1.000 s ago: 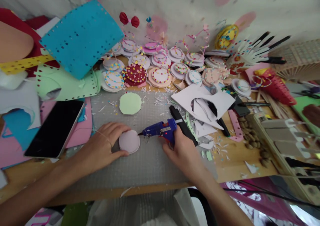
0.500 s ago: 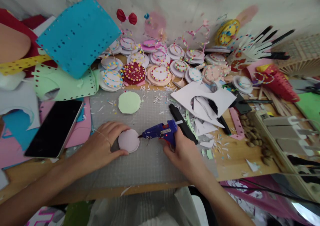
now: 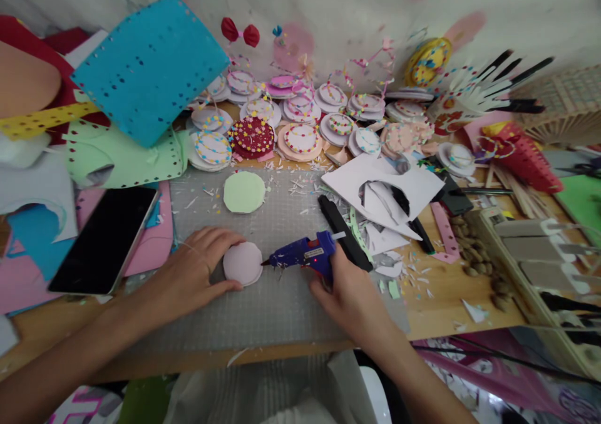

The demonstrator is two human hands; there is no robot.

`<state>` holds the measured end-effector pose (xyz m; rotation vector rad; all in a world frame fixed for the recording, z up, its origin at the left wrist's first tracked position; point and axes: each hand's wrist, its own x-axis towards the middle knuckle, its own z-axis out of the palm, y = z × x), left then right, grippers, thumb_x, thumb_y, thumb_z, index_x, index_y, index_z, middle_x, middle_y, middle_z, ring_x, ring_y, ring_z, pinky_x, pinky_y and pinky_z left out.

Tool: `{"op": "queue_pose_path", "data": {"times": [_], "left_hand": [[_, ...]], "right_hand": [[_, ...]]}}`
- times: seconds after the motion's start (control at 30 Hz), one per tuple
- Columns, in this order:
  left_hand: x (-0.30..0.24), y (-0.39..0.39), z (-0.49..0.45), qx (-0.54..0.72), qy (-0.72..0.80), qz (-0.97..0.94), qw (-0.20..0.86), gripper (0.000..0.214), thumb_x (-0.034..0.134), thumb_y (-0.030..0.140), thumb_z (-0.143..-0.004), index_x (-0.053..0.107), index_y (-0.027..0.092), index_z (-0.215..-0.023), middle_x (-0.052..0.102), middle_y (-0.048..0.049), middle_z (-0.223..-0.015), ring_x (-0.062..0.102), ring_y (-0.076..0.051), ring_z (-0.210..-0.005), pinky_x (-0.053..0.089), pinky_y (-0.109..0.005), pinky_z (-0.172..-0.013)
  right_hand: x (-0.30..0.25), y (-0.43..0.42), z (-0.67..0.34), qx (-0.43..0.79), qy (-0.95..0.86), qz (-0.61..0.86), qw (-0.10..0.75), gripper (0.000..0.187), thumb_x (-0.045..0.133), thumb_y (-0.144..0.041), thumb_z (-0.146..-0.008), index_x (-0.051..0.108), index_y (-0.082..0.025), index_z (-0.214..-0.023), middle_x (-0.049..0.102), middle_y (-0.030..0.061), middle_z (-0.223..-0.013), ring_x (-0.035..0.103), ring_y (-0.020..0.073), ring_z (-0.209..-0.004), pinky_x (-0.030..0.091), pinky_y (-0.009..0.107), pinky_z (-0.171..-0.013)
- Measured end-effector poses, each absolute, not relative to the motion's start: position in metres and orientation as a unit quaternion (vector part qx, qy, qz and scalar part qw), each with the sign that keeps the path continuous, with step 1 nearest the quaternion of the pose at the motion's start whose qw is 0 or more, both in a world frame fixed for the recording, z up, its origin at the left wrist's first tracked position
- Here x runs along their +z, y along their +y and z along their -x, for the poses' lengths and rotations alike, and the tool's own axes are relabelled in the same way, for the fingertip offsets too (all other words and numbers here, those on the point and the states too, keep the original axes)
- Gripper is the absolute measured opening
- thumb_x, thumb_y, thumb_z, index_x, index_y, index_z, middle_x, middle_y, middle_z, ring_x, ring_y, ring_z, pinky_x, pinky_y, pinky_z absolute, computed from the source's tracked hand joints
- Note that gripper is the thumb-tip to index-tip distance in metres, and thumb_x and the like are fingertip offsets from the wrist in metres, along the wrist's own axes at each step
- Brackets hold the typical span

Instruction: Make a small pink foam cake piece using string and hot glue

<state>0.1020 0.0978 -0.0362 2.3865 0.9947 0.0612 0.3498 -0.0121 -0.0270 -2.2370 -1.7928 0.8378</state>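
My right hand (image 3: 354, 286) is wrapped round the gun (image 3: 300, 253); my palm hides most of its handle, and I can't make out the trigger. Its nozzle points left, to the right rim of the pale disc (image 3: 243, 264), so close that I can't tell whether they touch. My left hand (image 3: 195, 264) grips that disc from the left, fingers on its far edge, thumb on its near edge. It lies on the grey mat (image 3: 282, 311), and whether it has 1 layer or more is hard to see.

I count 2 discs on the mat: the pale disc and, farther off, a green disc (image 3: 244, 192). There is 1 phone (image 3: 106, 242) to the left and 1 blue sheet (image 3: 153, 70) beyond it. At far centre the hats overlap too much for a sure count, but 1 is dark red (image 3: 251, 138) and 1, farther right, is yellow (image 3: 428, 62). The box (image 3: 502, 242) on the right is cut off by the picture's edge.
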Motion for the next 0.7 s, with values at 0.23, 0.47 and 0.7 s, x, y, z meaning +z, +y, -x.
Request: {"op": "queue_pose_path", "data": {"times": [0.23, 0.47, 0.7], "left_hand": [[-0.0393, 0.0980, -0.1005, 0.038, 0.354, -0.893, 0.276, 0.049, 0.070, 0.041, -0.078, 0.053, 0.023, -0.120, 0.061, -0.0062, -0.120, 0.053, -0.029, -0.113, 0.041, -0.042, -0.097], [-0.0412, 0.0977, -0.0996, 0.047, 0.353, -0.892, 0.277, 0.048, 0.069, 0.041, -0.078, 0.052, 0.025, -0.121, 0.060, -0.0066, -0.121, 0.053, -0.030, -0.114, 0.042, -0.044, -0.097], [-0.0408, 0.0980, -0.0999, 0.035, 0.359, -0.893, 0.269, 0.051, 0.070, 0.043, -0.077, 0.052, 0.025, -0.121, 0.060, -0.0062, -0.122, 0.053, -0.030, -0.114, 0.041, -0.042, -0.097]], "right_hand": [[-0.0231, -0.0151, -0.3497, 0.297, -0.597, 0.744, 0.048, 0.030, 0.043, -0.025, -0.082, 0.044, -0.013, -0.110, 0.064, 0.0049, -0.067, 0.065, 0.0242, -0.059, 0.034, 0.028, -0.053], [-0.0250, -0.0165, -0.3504, 0.282, -0.602, 0.744, 0.056, 0.031, 0.042, -0.027, -0.084, 0.043, -0.012, -0.111, 0.065, 0.0065, -0.069, 0.066, 0.0259, -0.061, 0.034, 0.029, -0.053], [-0.0271, -0.0109, -0.3500, 0.275, -0.597, 0.750, 0.077, 0.028, 0.042, -0.027, -0.084, 0.044, -0.013, -0.108, 0.065, 0.0066, -0.070, 0.066, 0.0267, -0.063, 0.033, 0.029, -0.053]]}}
